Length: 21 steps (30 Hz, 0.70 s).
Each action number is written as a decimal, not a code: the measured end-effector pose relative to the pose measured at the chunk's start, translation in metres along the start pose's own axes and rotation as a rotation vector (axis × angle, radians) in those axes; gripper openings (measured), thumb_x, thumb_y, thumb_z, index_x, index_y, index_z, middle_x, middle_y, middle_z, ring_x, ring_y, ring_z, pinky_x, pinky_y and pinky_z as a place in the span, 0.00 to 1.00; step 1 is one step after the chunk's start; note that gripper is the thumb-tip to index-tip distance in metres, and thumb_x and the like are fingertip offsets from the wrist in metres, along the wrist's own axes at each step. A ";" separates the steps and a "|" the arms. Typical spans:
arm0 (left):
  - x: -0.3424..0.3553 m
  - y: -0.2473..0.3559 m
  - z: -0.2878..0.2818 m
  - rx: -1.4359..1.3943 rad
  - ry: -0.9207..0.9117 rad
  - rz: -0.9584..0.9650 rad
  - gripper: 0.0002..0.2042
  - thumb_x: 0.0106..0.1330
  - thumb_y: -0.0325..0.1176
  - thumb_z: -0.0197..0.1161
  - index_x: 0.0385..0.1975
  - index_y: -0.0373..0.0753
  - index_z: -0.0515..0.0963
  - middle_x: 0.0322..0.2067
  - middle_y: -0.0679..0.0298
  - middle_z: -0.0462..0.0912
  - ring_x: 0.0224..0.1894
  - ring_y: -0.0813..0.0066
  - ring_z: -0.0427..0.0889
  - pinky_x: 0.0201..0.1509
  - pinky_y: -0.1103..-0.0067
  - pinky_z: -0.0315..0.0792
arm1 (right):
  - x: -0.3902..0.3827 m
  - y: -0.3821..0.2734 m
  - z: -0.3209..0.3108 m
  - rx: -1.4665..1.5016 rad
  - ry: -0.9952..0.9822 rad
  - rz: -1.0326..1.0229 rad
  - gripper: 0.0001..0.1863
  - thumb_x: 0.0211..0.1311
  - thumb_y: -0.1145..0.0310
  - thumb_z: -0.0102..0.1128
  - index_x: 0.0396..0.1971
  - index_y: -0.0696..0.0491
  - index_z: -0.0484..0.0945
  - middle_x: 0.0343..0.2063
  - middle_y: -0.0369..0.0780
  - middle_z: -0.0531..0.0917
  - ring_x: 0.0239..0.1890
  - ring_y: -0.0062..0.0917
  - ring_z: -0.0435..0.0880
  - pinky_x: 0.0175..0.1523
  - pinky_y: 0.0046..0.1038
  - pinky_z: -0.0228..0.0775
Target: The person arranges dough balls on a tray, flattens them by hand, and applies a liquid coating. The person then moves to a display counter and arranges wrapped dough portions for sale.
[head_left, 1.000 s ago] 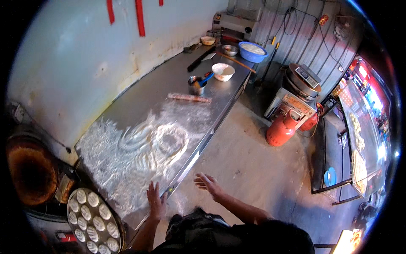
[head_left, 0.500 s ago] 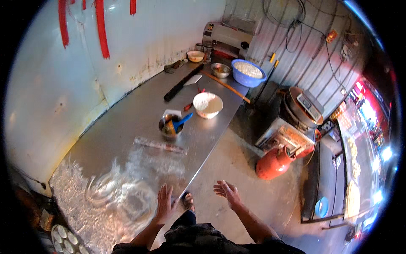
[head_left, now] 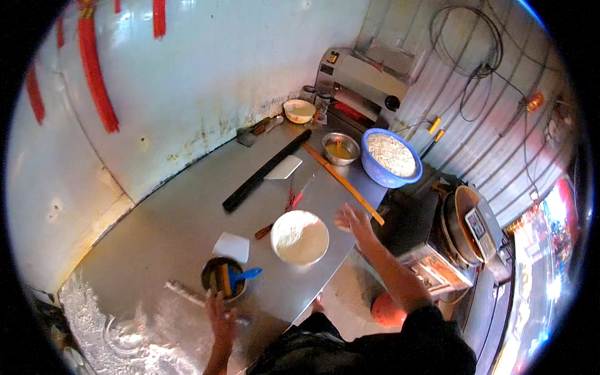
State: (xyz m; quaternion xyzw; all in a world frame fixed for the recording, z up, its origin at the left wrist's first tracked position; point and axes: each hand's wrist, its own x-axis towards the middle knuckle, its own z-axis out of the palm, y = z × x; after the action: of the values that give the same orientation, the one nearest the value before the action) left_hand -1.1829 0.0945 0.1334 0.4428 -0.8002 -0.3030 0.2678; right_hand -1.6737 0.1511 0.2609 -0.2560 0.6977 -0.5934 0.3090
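My left hand point(head_left: 221, 319) is open, fingers spread, just below a dark pot point(head_left: 214, 275) with a blue-handled brush point(head_left: 244, 275) in it. It hangs over a flour-dusted stick like a rolling pin point(head_left: 181, 290) and hides its middle; I cannot tell whether they touch. Empty and open, my right hand point(head_left: 354, 221) is above the table's right edge, beside a white bowl point(head_left: 289, 232) of flour. Left of that bowl lie a white square scraper point(head_left: 231, 247) and red-handled tools point(head_left: 290, 201).
The metal table point(head_left: 162, 234) carries a long black bar point(head_left: 265, 170), a wooden stick point(head_left: 345, 184), a steel bowl point(head_left: 341, 150) and a blue basin point(head_left: 390, 178) of flour. A machine point(head_left: 356, 87) stands behind. Beyond the right edge are a scale point(head_left: 480, 232) and a red gas cylinder point(head_left: 387, 310).
I have moved forward along the table. My right hand has reached ahead, beside the white bowl; my left hand has come over the floury stick, near the pot.
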 end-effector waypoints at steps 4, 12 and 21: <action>0.019 0.033 0.043 -0.329 0.463 -0.295 0.30 0.74 0.45 0.56 0.71 0.38 0.60 0.73 0.45 0.53 0.74 0.42 0.51 0.75 0.53 0.50 | 0.201 -0.023 -0.024 -0.059 -0.058 -0.073 0.28 0.71 0.46 0.55 0.57 0.55 0.75 0.46 0.43 0.83 0.41 0.28 0.86 0.46 0.32 0.79; -0.004 0.088 0.092 0.600 0.586 -0.767 0.29 0.75 0.47 0.56 0.71 0.41 0.63 0.71 0.43 0.58 0.70 0.38 0.60 0.69 0.49 0.60 | 0.547 0.025 -0.050 -0.671 0.135 -0.191 0.26 0.69 0.45 0.56 0.53 0.51 0.79 0.45 0.42 0.85 0.43 0.39 0.85 0.48 0.38 0.77; -0.022 0.172 0.140 1.009 0.395 -1.069 0.26 0.74 0.47 0.59 0.65 0.38 0.70 0.66 0.39 0.65 0.66 0.36 0.67 0.66 0.48 0.63 | 0.731 0.076 -0.009 -0.870 0.250 -0.351 0.43 0.64 0.39 0.56 0.68 0.57 0.63 0.56 0.55 0.78 0.57 0.52 0.77 0.60 0.47 0.70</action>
State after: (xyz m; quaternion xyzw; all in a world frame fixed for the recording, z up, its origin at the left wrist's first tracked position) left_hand -1.3640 0.2210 0.1598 0.8849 -0.4556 0.0958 -0.0120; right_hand -2.1751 -0.3593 0.0937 -0.4021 0.8591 -0.3161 -0.0178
